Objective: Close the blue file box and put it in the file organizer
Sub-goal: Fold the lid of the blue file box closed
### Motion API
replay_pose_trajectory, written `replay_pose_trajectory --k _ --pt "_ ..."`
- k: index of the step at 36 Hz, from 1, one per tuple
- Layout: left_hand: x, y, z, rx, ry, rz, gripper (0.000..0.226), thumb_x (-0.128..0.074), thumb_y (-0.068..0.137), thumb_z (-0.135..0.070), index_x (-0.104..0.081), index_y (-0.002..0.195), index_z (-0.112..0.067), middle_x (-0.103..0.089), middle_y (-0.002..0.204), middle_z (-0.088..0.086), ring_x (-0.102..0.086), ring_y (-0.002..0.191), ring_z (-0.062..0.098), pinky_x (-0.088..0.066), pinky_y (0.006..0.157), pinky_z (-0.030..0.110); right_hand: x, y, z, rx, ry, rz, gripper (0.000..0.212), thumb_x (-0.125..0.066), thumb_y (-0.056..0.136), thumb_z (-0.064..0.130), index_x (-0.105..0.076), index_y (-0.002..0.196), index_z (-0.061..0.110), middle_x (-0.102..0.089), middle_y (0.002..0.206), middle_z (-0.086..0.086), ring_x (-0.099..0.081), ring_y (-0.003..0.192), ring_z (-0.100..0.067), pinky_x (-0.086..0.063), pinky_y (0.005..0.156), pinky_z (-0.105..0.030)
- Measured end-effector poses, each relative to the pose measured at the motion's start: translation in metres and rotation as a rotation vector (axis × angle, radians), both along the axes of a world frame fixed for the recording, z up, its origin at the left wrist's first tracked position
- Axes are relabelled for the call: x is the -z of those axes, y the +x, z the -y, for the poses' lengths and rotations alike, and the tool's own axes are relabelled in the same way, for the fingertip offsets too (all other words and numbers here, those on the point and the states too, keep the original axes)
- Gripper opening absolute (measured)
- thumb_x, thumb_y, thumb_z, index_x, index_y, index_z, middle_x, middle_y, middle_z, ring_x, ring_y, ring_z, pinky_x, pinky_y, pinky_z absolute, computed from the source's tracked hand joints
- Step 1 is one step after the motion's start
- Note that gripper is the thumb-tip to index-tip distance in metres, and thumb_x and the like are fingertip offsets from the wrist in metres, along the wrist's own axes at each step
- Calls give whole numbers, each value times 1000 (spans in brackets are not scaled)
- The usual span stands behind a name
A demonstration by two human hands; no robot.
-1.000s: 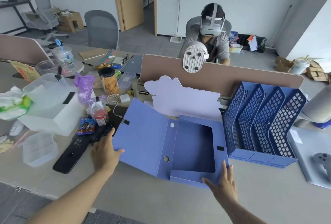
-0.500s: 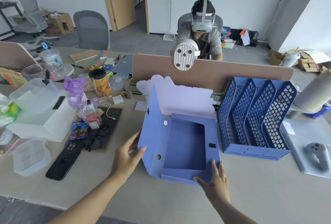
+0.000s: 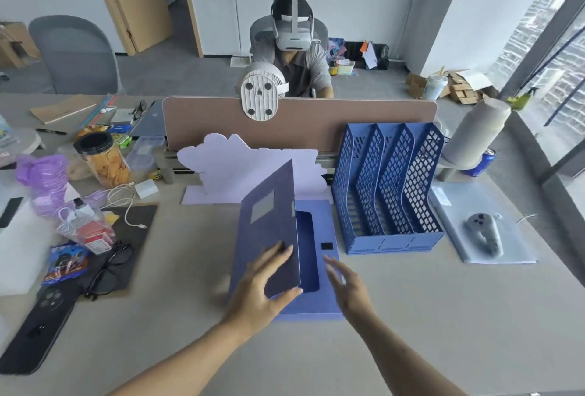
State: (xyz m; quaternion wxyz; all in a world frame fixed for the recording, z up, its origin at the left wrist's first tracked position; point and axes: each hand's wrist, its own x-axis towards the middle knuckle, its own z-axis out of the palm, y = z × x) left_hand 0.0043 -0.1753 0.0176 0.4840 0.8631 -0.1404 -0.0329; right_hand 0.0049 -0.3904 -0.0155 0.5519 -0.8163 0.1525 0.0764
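Observation:
The blue file box [image 3: 329,231] lies flat on the desk in front of me. Its lid [image 3: 269,221] stands almost upright over the tray, leaning right. My left hand [image 3: 259,288] is on the lid's near lower corner, fingers spread on the outer face and thumb hooked at the edge. My right hand [image 3: 348,285] hovers with fingers apart just above the box's right rim, below a black fastener patch [image 3: 327,246]. The blue mesh file organizer [image 3: 389,193] stands directly right of the box, its slots holding nothing.
A lilac cloud-shaped board [image 3: 240,167] leans on the brown desk divider [image 3: 316,120] behind the box. Left are glasses [image 3: 110,266], a black case [image 3: 34,332] and a snack jar [image 3: 101,158]. A grey controller [image 3: 484,234] lies right of the organizer. A person wearing a headset [image 3: 292,47] sits opposite.
My left hand has swung the lid up from lying flat on the left to nearly upright over the tray. My right hand has lifted off the box's front edge.

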Motion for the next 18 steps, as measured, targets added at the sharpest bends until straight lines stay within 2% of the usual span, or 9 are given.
replay_pose_trajectory --k 4,6,7,9,11,14,16,18 --pt "8 10 5 47 35 -55 70 -50 76 -77 -32 141 -57 -25 156 -32 -14 149 -3 -25 122 43 -34 20 -11 -10 171 61 38 -48 96 46 -53 132 37 -64 126 11 -58 118 -4 -42 107 -30" --pt "14 20 3 -16 47 -79 65 -44 79 -77 -26 140 -62 -22 158 -28 -11 151 3 -23 122 45 -43 24 -14 6 216 72 35 -52 94 43 -50 129 42 -65 107 11 -62 102 -3 -48 90 -19" --pt "18 26 1 -64 65 -101 64 -44 81 -74 -21 140 -65 -19 161 -23 -9 152 9 -21 122 48 -45 27 -14 -9 198 80 40 -56 92 43 -48 131 42 -62 105 7 -60 102 -7 -46 82 -16" --pt "28 37 -7 -168 141 -170 71 -47 83 -69 -10 143 -63 -10 165 -12 -3 154 23 -15 121 57 -43 29 -17 -33 174 65 59 -70 84 38 -44 137 41 -57 113 8 -55 111 -8 -43 77 -13" --pt "36 43 -14 -265 251 -246 84 -49 82 -70 -1 148 -53 -1 167 -1 -5 153 31 -12 119 60 -34 28 -20 -61 135 44 74 -79 77 32 -41 139 45 -55 120 11 -52 116 -7 -46 86 -18" --pt "49 56 -15 -373 330 -387 101 -51 78 -74 5 153 -38 2 167 8 -10 151 37 -18 117 58 -12 30 -18 -10 120 27 77 -81 72 26 -41 130 59 -58 130 14 -50 126 -5 -53 96 -41" --pt "56 65 -13 -418 260 -476 103 -55 78 -72 4 154 -36 7 167 8 -5 151 39 -19 118 57 -6 31 -14 30 97 19 77 -78 76 18 -40 131 57 -54 134 21 -47 126 0 -51 100 -40" --pt "60 70 -12 -431 165 -485 102 -58 78 -68 2 154 -36 12 166 6 -5 153 35 -22 119 54 -2 27 -8 46 50 14 77 -77 78 17 -39 138 48 -51 138 23 -46 126 1 -46 103 -33"
